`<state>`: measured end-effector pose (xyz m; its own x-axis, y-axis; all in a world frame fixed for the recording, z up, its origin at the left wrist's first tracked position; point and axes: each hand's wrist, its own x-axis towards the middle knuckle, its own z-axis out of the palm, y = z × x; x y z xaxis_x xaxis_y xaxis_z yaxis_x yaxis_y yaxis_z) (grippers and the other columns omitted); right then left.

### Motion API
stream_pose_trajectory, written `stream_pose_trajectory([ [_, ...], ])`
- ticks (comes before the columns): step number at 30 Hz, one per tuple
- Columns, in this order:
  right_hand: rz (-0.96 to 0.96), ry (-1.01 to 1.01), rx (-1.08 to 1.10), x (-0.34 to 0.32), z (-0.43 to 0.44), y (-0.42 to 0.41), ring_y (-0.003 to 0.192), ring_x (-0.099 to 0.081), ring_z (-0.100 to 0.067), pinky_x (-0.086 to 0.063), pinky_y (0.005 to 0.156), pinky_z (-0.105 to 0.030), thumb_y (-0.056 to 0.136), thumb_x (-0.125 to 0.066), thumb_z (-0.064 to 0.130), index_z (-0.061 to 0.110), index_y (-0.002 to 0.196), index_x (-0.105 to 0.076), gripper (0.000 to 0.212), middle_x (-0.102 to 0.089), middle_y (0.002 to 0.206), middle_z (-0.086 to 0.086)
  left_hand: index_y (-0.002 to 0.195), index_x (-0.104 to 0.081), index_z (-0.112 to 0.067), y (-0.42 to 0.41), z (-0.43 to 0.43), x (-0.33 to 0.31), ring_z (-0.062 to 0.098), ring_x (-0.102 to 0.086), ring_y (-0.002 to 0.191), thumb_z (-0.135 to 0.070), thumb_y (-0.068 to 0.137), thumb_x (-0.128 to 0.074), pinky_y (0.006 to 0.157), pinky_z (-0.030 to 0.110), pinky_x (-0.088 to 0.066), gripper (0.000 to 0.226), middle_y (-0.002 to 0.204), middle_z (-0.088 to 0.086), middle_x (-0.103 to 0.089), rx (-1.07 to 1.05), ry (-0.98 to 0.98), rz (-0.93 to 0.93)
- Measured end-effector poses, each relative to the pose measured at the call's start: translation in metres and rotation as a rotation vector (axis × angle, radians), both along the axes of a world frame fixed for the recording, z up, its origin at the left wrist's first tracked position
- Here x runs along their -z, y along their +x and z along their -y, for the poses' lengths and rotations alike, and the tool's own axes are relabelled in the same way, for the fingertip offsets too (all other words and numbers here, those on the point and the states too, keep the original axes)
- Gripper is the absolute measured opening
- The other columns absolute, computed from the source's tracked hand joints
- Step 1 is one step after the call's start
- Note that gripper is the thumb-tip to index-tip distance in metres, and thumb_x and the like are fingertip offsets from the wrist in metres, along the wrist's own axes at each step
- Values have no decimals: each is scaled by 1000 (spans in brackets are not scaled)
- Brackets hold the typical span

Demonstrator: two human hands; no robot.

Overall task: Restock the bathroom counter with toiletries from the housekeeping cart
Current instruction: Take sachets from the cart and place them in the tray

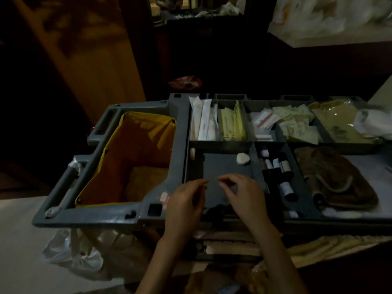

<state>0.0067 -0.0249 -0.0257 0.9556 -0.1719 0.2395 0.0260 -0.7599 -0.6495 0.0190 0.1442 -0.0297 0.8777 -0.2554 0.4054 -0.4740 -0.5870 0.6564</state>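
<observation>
- A hotel housekeeping setting, dimly lit: a grey plastic housekeeping cart [178,115] fills the view.
- Its top tray is split into compartments of guest supplies: long white wrapped packets [203,122], pale yellow sachets [232,124], small bottles [277,172] and round soaps [243,159].
- A yellow bag [135,145] hangs open in the cart's left end.
- A folded brown towel [331,177] lies at the right.
</observation>
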Motion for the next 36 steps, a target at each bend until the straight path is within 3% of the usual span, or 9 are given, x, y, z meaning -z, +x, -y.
stream_pose_trajectory([
  [5, -76, -30, 0, 3, 40, 45, 92, -63, -11, -52, 81, -26, 91, -64, 25, 22, 104, -70, 15, -70, 100, 6, 112, -68, -21, 47, 41, 8, 8, -62, 90, -12, 88, -62, 74, 21, -50, 26, 97, -4, -71, -1, 16, -96],
  [8, -55, -23, 3, 8, 60, 67, 87, -66, -12, -54, 76, -29, 89, -67, 22, 21, 99, -72, 12, -71, 95, 4, 112, -67, -27, 64, 61, 17, -2, -59, 91, -15, 89, -62, 77, 14, -47, 27, 99, -11, -70, -16, 31, -158],
  [12, -68, -27, -14, 19, 70, 86, 82, -66, -10, -55, 72, -32, 87, -67, 24, 25, 95, -72, 9, -71, 90, 7, 117, -63, -35, 72, 72, 27, 0, -60, 98, -17, 90, -59, 79, 11, -44, 33, 105, -14, -67, 22, 109, -329],
  [15, -65, -39, -53, 22, 72, 92, 85, -64, -10, -49, 74, -25, 88, -67, 25, 27, 95, -73, 9, -70, 91, 10, 117, -63, -35, 78, 74, 32, 1, -60, 97, -15, 88, -59, 79, 13, -45, 36, 105, -13, -67, -24, 125, -353],
  [20, -59, 48, -55, 27, 79, 103, 88, -61, -5, -45, 72, -16, 91, -63, 27, 28, 99, -71, 11, -69, 96, 12, 115, -65, -32, 91, 85, 32, -2, -61, 95, -12, 85, -62, 74, -4, -35, 36, 107, -11, -68, -79, 88, -323],
  [26, 63, 234, -34, 28, 87, 111, 85, -61, 0, -48, 71, -14, 88, -66, 19, 31, 92, -71, 13, -67, 91, 18, 116, -64, -32, 95, 99, 36, -1, -61, 98, -18, 89, -60, 84, 20, -50, 31, 110, -15, -66, -33, 42, -256],
  [32, 152, 352, 111, 26, 104, 114, 82, -63, -1, -53, 72, -22, 88, -68, 20, 27, 93, -70, 10, -68, 88, 11, 112, -66, -30, 100, 108, 28, 0, -59, 98, -20, 89, -60, 82, 18, -49, 25, 107, -15, -66, -44, 4, -164],
  [36, 171, 275, 166, 18, 111, 136, 78, -64, -6, -52, 68, -24, 86, -69, 20, 20, 95, -71, 9, -69, 88, 6, 108, -69, -25, 130, 121, 9, 5, -64, 94, -25, 89, -57, 81, 23, -52, 22, 104, -10, -68, -18, -54, -83],
])
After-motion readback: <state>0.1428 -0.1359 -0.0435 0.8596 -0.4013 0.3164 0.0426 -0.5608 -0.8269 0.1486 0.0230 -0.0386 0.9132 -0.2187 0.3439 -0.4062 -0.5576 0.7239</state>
